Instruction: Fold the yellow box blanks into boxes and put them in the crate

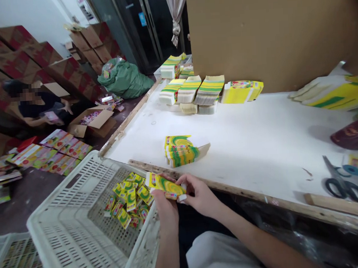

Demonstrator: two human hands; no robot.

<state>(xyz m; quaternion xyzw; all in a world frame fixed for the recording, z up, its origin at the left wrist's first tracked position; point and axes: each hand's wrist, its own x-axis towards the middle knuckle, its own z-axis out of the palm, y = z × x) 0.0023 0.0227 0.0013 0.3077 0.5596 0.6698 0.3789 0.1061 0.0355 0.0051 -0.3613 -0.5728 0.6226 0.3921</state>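
Observation:
A small yellow and green printed carton point(165, 185) is held between my two hands above the near edge of the table. My left hand point(164, 203) grips its left end from below, thumb along the front. At the other end, the fingers of my right hand point(192, 193) pinch the carton's right end. Just beyond, a fanned stack of flat yellow and green cartons point(180, 151) lies on the white table point(243, 146). To the left, a white plastic basket point(67, 238) holds several small yellow and green cartons point(131, 199).
Stacks of flat cartons point(209, 89) line the back of the table beside a cardboard panel point(267, 35). Scissors point(341, 182), a roll of tape point(352, 170) and a dark red cup point(353, 133) are at right. A person point(33, 102) sits on the left near an open box point(95, 122).

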